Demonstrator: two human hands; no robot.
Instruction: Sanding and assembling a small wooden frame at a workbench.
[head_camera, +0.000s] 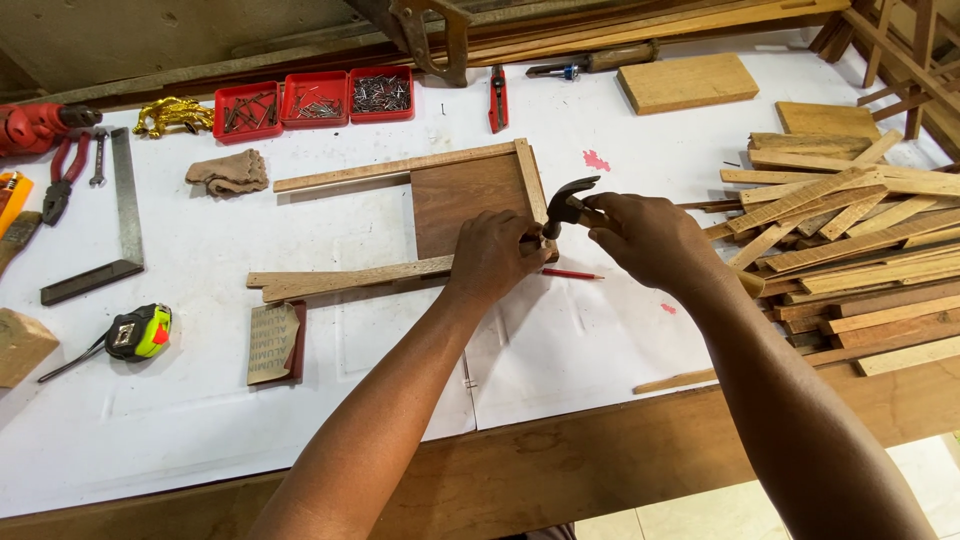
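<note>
Two hands | right hand (645, 235) grips hammer (570, 205) | left hand (495, 255) beside frame (470, 200)

Three red nail trays (316, 100) at bench back, no labels

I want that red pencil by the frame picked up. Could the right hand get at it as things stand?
Probably not freely: the right hand holds the hammer. The red pencil lies uncovered just below it.
</note>
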